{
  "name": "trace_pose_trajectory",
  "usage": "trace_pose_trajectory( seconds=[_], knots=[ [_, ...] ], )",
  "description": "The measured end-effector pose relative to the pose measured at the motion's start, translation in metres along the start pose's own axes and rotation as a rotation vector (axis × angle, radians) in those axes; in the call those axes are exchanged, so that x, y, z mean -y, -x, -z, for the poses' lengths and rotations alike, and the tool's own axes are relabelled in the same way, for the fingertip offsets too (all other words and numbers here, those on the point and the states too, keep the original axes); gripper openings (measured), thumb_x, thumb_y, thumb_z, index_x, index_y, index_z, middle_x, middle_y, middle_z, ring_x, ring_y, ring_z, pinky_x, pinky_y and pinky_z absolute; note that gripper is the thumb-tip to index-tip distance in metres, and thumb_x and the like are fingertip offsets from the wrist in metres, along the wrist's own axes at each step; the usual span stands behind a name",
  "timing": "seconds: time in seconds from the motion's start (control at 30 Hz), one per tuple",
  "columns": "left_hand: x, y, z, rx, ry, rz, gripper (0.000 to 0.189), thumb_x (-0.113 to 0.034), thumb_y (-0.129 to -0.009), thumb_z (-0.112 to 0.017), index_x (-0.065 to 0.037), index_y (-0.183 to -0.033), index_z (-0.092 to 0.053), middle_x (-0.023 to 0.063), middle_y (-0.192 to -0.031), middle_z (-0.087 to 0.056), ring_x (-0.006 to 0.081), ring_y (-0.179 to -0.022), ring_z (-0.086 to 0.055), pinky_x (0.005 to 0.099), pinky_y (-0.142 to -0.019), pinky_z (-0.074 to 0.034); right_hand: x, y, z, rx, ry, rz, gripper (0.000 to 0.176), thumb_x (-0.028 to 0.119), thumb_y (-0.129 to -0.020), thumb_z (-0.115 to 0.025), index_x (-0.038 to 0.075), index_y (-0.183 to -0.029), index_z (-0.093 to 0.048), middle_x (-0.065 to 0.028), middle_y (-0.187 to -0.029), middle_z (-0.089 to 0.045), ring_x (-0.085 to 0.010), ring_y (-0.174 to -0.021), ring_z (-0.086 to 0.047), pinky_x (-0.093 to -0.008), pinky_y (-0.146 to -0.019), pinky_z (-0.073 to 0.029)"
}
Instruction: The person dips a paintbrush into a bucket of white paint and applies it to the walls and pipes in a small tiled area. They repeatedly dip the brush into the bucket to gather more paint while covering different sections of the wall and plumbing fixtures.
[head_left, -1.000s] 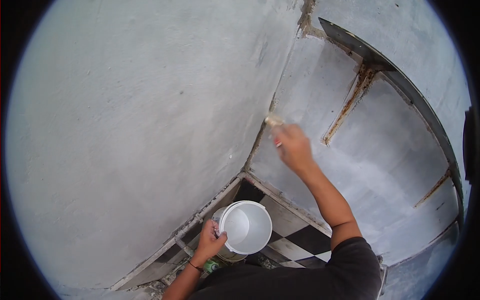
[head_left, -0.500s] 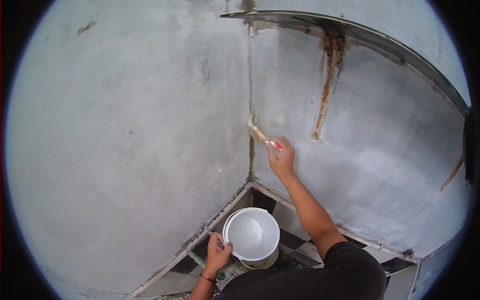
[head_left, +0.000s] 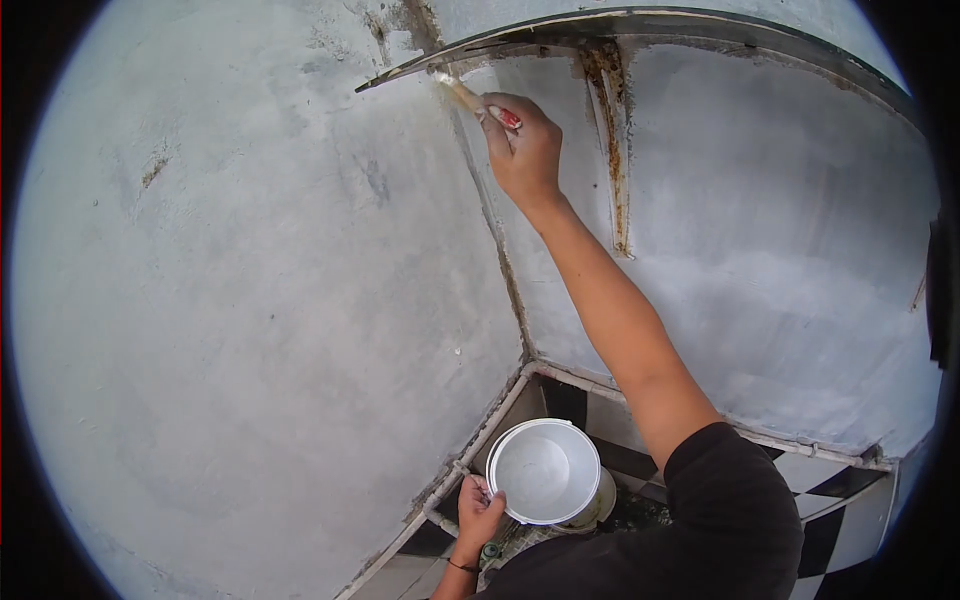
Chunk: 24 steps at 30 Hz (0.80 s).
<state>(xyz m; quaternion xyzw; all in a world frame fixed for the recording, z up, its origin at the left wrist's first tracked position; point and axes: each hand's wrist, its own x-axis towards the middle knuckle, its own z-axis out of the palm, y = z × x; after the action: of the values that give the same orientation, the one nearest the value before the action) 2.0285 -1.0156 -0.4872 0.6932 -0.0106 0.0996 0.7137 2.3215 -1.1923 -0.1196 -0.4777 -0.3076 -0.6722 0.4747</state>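
My right hand (head_left: 527, 150) is closed round the red and white handle of a paintbrush (head_left: 462, 95). The brush's pale bristles touch the wall corner (head_left: 490, 215), just under the left end of a dark shelf (head_left: 620, 28). Low in the view, my left hand (head_left: 480, 510) grips the rim of a white bucket (head_left: 547, 470). The bucket is tilted so I see into it, with whitish residue at its bottom. A dark band circles my left wrist.
A rust-stained bracket (head_left: 617, 150) runs down the right wall below the shelf. Pipes (head_left: 580, 380) follow the base of both painted walls, above black and white tiles (head_left: 825, 530). Another container (head_left: 598, 505) stands partly hidden behind the bucket.
My right hand has carried the brush up the corner to just below the shelf. The view has shifted upward and tilted; my left hand still holds the bucket.
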Motion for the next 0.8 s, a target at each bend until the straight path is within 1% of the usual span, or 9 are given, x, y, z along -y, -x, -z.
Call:
trace_pose_trajectory(
  seconds=[0.1, 0.33, 0.43, 0.57, 0.63, 0.67, 0.73, 0.77, 0.8],
  knots=[
    [-0.001, 0.004, 0.000, -0.001, 0.006, 0.021, 0.021, -0.001, -0.083, -0.062, -0.007, -0.091, -0.043, -0.0025, -0.079, -0.048, 0.0043, -0.068, -0.044, 0.0213, -0.061, -0.037, -0.002, 0.026, 0.009, 0.098, 0.017, -0.008, 0.013, 0.006, -0.082, -0.066, 0.003, -0.095, -0.064, -0.0145, -0.086, -0.064, -0.0312, -0.075, -0.063, -0.0362, -0.066, -0.049],
    [0.015, 0.003, 0.005, -0.020, 0.001, 0.038, 0.022, 0.000, -0.082, -0.060, -0.008, -0.089, -0.041, -0.0023, -0.079, -0.045, 0.0054, -0.070, -0.042, 0.0218, -0.062, -0.036, 0.014, 0.162, 0.100, 0.367, 0.097, -0.274, 0.014, 0.008, -0.083, -0.066, 0.003, -0.096, -0.064, -0.0145, -0.084, -0.063, -0.0326, -0.075, -0.063, -0.0375, -0.066, -0.049],
    [0.020, -0.001, 0.006, -0.033, -0.016, 0.017, 0.022, 0.001, -0.081, -0.059, -0.007, -0.089, -0.040, -0.0023, -0.078, -0.043, 0.0057, -0.070, -0.041, 0.0219, -0.062, -0.036, 0.030, 0.198, 0.152, 0.501, 0.099, -0.528, 0.013, 0.007, -0.082, -0.066, 0.003, -0.094, -0.065, -0.0150, -0.088, -0.066, -0.0297, -0.078, -0.065, -0.0347, -0.069, -0.051],
    [0.017, -0.006, 0.006, -0.059, -0.047, 0.043, 0.021, 0.001, -0.081, -0.058, -0.007, -0.088, -0.041, -0.0021, -0.078, -0.041, 0.0059, -0.071, -0.041, 0.0220, -0.062, -0.036, 0.087, 0.184, 0.220, 0.663, 0.015, -0.751, 0.011, 0.005, -0.081, -0.065, 0.002, -0.092, -0.066, -0.0138, -0.088, -0.068, -0.0252, -0.077, -0.066, -0.0342, -0.071, -0.051],
    [0.016, -0.008, 0.005, -0.072, -0.052, 0.056, 0.020, 0.002, -0.081, -0.058, -0.007, -0.088, -0.041, -0.0019, -0.078, -0.042, 0.0058, -0.070, -0.041, 0.0222, -0.061, -0.037, 0.112, 0.173, 0.242, 0.868, -0.090, -0.924, 0.011, 0.005, -0.081, -0.065, 0.002, -0.092, -0.067, -0.0136, -0.086, -0.068, -0.0243, -0.075, -0.066, -0.0351, -0.070, -0.051],
    [0.019, -0.012, 0.005, -0.071, -0.072, 0.041, 0.020, 0.002, -0.081, -0.058, -0.007, -0.088, -0.041, -0.0018, -0.078, -0.042, 0.0058, -0.069, -0.040, 0.0223, -0.060, -0.037, 0.118, 0.175, 0.244, 0.896, -0.097, -0.942, 0.011, 0.005, -0.081, -0.065, 0.002, -0.092, -0.067, -0.0136, -0.086, -0.068, -0.0243, -0.075, -0.066, -0.0351, -0.070, -0.051],
    [0.015, -0.014, 0.001, -0.066, -0.033, 0.088, 0.020, 0.002, -0.082, -0.057, -0.007, -0.089, -0.041, -0.0015, -0.078, -0.042, 0.0055, -0.069, -0.040, 0.0224, -0.060, -0.037, 0.135, 0.182, 0.245, 1.199, -0.177, -0.904, 0.013, 0.006, -0.080, -0.065, 0.003, -0.092, -0.068, -0.0136, -0.083, -0.068, -0.0257, -0.073, -0.066, -0.0349, -0.070, -0.051],
    [0.021, -0.016, 0.002, -0.050, -0.061, 0.081, 0.019, 0.001, -0.082, -0.057, -0.006, -0.090, -0.041, -0.0013, -0.078, -0.043, 0.0053, -0.069, -0.041, 0.0223, -0.061, -0.037, 0.139, 0.195, 0.243, 1.322, -0.137, -0.876, 0.017, 0.009, -0.080, -0.065, 0.003, -0.095, -0.068, -0.0144, -0.089, -0.068, -0.0286, -0.078, -0.066, -0.0371, -0.071, -0.051],
    [0.021, -0.019, 0.001, -0.044, -0.058, 0.090, 0.019, 0.001, -0.082, -0.057, -0.006, -0.090, -0.041, -0.0013, -0.078, -0.043, 0.0053, -0.069, -0.041, 0.0223, -0.061, -0.037, 0.141, 0.213, 0.240, 1.324, -0.130, -0.886, 0.017, 0.009, -0.080, -0.065, 0.003, -0.095, -0.068, -0.0144, -0.089, -0.068, -0.0286, -0.078, -0.066, -0.0371, -0.071, -0.051]
  ],
)
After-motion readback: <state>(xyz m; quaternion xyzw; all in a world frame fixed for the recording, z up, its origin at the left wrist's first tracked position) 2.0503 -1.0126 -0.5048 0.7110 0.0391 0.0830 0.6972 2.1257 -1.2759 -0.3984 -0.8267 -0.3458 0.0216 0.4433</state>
